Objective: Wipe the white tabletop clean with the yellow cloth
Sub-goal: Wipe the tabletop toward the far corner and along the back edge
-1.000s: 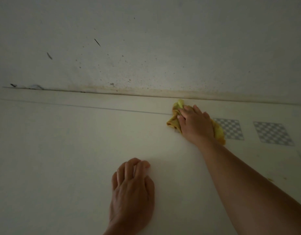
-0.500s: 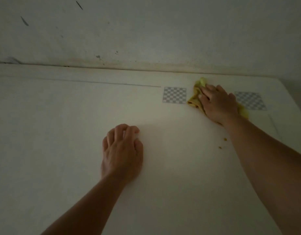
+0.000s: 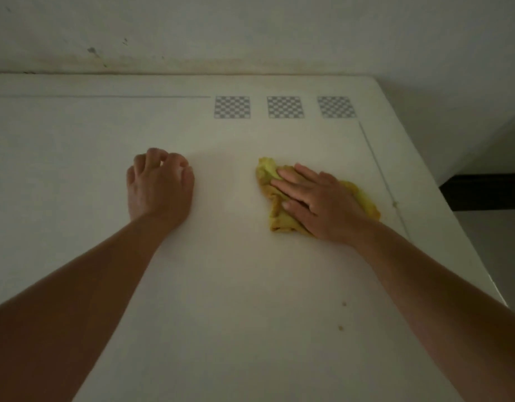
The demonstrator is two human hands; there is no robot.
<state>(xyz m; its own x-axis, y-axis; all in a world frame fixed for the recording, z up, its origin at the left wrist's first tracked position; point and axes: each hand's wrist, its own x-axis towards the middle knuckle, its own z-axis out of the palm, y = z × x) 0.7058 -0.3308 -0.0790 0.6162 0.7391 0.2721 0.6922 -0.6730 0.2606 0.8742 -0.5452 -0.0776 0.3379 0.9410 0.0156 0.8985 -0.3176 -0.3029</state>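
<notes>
The white tabletop (image 3: pixel 227 285) fills most of the view. A crumpled yellow cloth (image 3: pixel 269 177) lies on it right of centre. My right hand (image 3: pixel 317 201) presses flat on the cloth, fingers stretched out and pointing left, covering its middle. My left hand (image 3: pixel 159 188) rests on the bare tabletop to the left, apart from the cloth, fingers curled under with nothing in them. A few small brown crumbs (image 3: pixel 341 327) lie near my right forearm, and another speck (image 3: pixel 394 203) sits by the right edge line.
Three grey checkered squares (image 3: pixel 284 107) are printed near the table's far edge. A stained white wall (image 3: pixel 250 33) runs along the back. The table's right edge (image 3: pixel 465 245) drops to a darker floor with a black object (image 3: pixel 485 192).
My right hand has dragged the cloth from the far edge near the checkered squares back toward me and to the left. The view has shifted right and down. My left hand stayed put.
</notes>
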